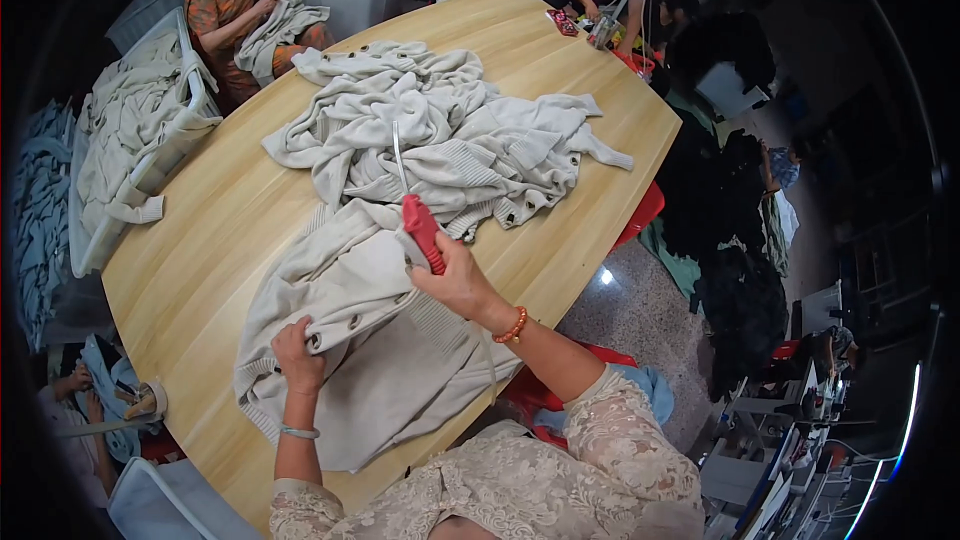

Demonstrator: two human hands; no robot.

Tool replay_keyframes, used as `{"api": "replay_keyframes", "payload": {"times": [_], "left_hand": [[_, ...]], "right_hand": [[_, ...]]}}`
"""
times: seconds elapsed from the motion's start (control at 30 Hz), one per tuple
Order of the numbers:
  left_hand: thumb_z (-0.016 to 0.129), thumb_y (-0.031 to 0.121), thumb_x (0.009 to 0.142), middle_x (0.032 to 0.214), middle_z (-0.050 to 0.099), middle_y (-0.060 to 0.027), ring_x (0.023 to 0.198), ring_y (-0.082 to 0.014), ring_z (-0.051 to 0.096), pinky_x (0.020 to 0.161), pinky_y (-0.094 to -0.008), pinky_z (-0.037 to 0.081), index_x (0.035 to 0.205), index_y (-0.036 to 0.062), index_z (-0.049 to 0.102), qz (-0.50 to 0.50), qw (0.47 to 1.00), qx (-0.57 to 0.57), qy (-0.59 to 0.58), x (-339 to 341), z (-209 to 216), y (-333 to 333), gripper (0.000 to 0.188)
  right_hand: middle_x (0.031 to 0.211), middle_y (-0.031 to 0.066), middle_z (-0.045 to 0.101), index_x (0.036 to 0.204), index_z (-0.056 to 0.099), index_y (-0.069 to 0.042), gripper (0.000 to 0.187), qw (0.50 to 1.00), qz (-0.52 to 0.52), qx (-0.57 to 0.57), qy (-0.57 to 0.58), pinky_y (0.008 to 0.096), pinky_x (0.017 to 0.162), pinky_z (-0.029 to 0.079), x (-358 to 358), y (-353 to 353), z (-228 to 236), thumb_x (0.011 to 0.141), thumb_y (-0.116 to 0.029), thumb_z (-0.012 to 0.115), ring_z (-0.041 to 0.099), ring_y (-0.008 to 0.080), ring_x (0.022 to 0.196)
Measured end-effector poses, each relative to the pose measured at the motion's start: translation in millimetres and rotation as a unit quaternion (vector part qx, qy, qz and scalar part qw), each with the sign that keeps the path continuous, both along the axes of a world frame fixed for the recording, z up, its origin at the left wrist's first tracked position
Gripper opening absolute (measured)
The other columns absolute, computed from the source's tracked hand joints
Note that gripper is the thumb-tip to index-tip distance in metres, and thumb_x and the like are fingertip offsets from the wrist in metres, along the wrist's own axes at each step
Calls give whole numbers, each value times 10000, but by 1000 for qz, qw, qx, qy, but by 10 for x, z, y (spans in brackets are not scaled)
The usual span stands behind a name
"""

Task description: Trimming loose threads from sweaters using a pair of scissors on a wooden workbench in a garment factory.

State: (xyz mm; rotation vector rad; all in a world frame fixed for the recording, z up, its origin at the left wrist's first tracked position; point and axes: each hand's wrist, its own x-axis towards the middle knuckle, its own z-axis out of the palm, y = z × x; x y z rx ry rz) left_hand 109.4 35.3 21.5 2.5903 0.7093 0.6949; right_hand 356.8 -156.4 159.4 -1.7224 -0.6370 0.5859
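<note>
A beige knitted cardigan [390,360] is spread on the table in front of me, with dark buttons along its edge. The fingers of my left hand [300,355] are closed on the cardigan's buttoned edge. My right hand [458,280] is wrapped round a red-handled tool [423,230], held over the cardigan's upper edge. A thin, pale, slightly curved strip extends from the tool's far end toward the pile; its exact kind I cannot make out. Just beyond lies a heap of similar beige cardigans [430,130], some with dark buttons showing.
The wooden table [190,280] has curved edges. Bins of beige knitwear [135,120] stand at the left and far left. Several people sit around the table, one in orange [230,25] handling a garment. A clamped stand [610,25] rises at the far right edge.
</note>
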Motion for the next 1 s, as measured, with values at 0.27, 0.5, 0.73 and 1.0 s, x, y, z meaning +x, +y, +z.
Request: {"api": "replay_keyframes", "payload": {"times": [0.27, 0.5, 0.73, 1.0], "left_hand": [[606, -29, 643, 950, 623, -91, 963, -292, 575, 867, -420, 394, 1066, 87, 632, 155, 976, 133, 73, -931, 314, 736, 439], [631, -6, 692, 894, 639, -81, 874, -285, 609, 738, -387, 428, 902, 89, 639, 178, 964, 195, -5, -1448, 1141, 988, 230], [626, 8, 710, 1113, 593, -133, 1069, -327, 553, 850, -427, 454, 1040, 95, 654, 65, 975, 97, 188, -2098, 485, -44, 343], [672, 31, 740, 1040, 559, -130, 1001, -332, 544, 820, -427, 453, 1058, 77, 620, 144, 972, -91, 163, -2072, 66, -615, 325]], "right_hand": [[739, -36, 545, 1010, 581, -21, 245, 999, -21, 23, 44, 240, 538, 416, 235, -16, -353, 796, -96, 675, 472, 45, 616], [895, -16, 618, 1077, 562, -8, 244, 997, 47, 41, 34, 196, 645, 442, 327, 294, 33, 852, -32, 652, 533, 29, 750], [830, 157, 667, 1020, 602, -5, 266, 926, 140, -308, -169, 377, 660, 514, 516, -414, -450, 858, -194, 694, 656, 262, 708], [878, 233, 627, 1021, 519, -15, 215, 775, 154, -364, -494, 522, 676, 485, -43, -1096, -638, 866, -106, 636, 630, 451, 803]]}}
